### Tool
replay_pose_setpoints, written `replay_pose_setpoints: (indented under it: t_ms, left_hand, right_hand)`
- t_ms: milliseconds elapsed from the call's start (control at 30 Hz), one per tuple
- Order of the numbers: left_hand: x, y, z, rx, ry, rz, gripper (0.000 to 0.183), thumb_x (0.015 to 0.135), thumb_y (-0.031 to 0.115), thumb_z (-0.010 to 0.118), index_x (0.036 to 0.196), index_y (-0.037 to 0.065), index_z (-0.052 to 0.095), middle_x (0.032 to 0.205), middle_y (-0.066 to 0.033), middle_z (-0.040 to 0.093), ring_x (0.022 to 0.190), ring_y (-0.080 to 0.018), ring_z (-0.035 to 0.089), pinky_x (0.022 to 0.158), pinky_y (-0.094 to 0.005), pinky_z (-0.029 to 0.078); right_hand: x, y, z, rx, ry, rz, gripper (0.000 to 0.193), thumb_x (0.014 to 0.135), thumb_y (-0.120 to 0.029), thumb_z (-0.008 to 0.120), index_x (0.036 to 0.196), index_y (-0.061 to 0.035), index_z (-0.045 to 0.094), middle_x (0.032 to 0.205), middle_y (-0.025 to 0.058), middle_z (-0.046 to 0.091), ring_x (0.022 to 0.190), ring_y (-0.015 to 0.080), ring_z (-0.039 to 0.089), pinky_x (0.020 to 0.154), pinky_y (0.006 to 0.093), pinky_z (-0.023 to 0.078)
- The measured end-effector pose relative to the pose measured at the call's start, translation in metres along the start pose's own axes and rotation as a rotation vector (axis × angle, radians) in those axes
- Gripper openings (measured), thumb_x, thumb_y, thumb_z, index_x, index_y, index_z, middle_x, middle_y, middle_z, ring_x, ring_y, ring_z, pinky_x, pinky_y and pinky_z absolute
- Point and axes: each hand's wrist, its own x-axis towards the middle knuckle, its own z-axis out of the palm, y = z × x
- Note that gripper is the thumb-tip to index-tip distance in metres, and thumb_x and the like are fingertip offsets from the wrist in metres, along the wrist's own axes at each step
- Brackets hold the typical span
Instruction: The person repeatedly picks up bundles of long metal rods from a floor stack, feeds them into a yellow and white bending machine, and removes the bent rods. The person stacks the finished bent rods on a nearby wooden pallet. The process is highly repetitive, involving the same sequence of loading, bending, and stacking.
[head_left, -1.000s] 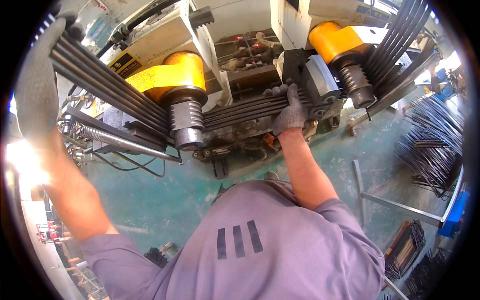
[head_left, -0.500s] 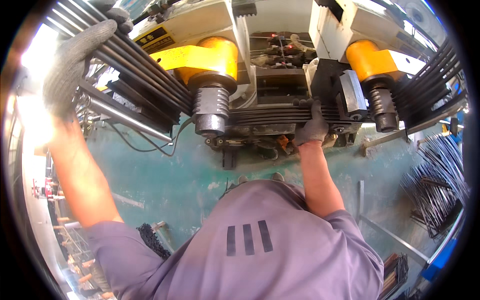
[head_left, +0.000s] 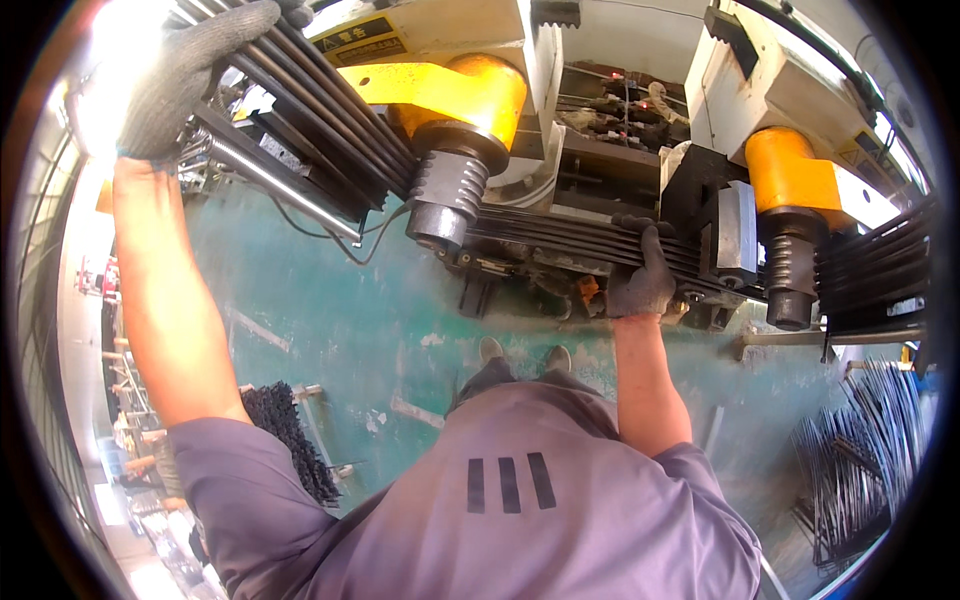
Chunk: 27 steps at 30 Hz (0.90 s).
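Bent dark rods [head_left: 565, 233], gripped in two places
Left hand [head_left: 192, 78] wraps them far left of the silver block [head_left: 736, 225]; right hand [head_left: 643, 282] clasps them just left of it.

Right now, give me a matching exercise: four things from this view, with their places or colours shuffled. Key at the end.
Things
1. Left hand
2. Floor
3. Right hand
4. Shirt

Places and colours
A. Purple-grey with three dark stripes
B. On the dark bars, right of the picture's centre
C. On the dark bars, at the picture's upper left
D. Green, with pale scuffs

Pairs: 1-C, 2-D, 3-B, 4-A
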Motion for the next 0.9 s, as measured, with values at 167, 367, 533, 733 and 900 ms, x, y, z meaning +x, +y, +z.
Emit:
replay_pose_setpoints:
  t_ms: [167, 367, 533, 733, 900]
  left_hand:
    - [0.008, -0.005, -0.006, 0.155, -0.071, 0.076, 0.042, 0.089, 0.015, 0.067, 0.126, -0.001, 0.056, 0.105, -0.0121, 0.068, 0.098, -0.0212, 0.065, 0.092, -0.0360, 0.052]
    - [0.013, -0.009, 0.010, -0.214, -0.108, 0.058, 0.039, 0.089, 0.006, 0.059, 0.127, 0.004, 0.052, 0.102, -0.0091, 0.066, 0.096, -0.0197, 0.063, 0.088, -0.0352, 0.052]
    - [-0.011, 0.017, 0.027, -0.175, 0.092, -0.025, 0.031, 0.086, 0.005, 0.062, 0.116, 0.005, 0.057, 0.099, -0.0068, 0.066, 0.096, -0.0197, 0.063, 0.090, -0.0375, 0.052]
    - [-0.062, 0.000, -0.004, -0.273, 0.135, 0.037, 0.023, 0.088, 0.010, 0.068, 0.108, 0.000, 0.070, 0.098, -0.0078, 0.072, 0.080, -0.0171, 0.069, 0.078, -0.0265, 0.057]
    - [-0.164, -0.018, -0.016, -0.434, 0.146, 0.400, 0.031, 0.090, 0.019, 0.068, 0.114, 0.000, 0.065, 0.097, -0.0108, 0.072, 0.090, -0.0194, 0.069, 0.082, -0.0320, 0.055]
  right_hand:
    - [-0.001, 0.001, 0.001, -0.010, -0.028, 0.009, 0.012, 0.095, -0.003, 0.055, 0.106, -0.0073, 0.057, 0.096, 0.0132, 0.069, 0.098, 0.0299, 0.066, 0.096, 0.0439, 0.049]
    - [0.007, 0.003, -0.007, -0.036, 0.022, 0.011, 0.011, 0.097, -0.004, 0.053, 0.106, -0.0078, 0.058, 0.099, 0.0147, 0.068, 0.101, 0.0297, 0.064, 0.095, 0.0425, 0.049]
    - [0.006, -0.001, -0.012, -0.477, 0.006, -0.119, 0.015, 0.095, -0.006, 0.057, 0.109, -0.0096, 0.063, 0.103, 0.0112, 0.069, 0.102, 0.0270, 0.065, 0.096, 0.0400, 0.049]
    - [-0.035, -0.022, -0.016, -0.422, 0.033, 0.013, 0.021, 0.097, -0.016, 0.057, 0.116, -0.0094, 0.063, 0.105, 0.0070, 0.067, 0.100, 0.0236, 0.063, 0.093, 0.0363, 0.050]
    - [-0.111, -0.046, -0.017, -0.652, -0.111, -0.194, 0.024, 0.103, -0.023, 0.050, 0.113, -0.0008, 0.055, 0.100, 0.0138, 0.064, 0.099, 0.0243, 0.063, 0.091, 0.0392, 0.052]
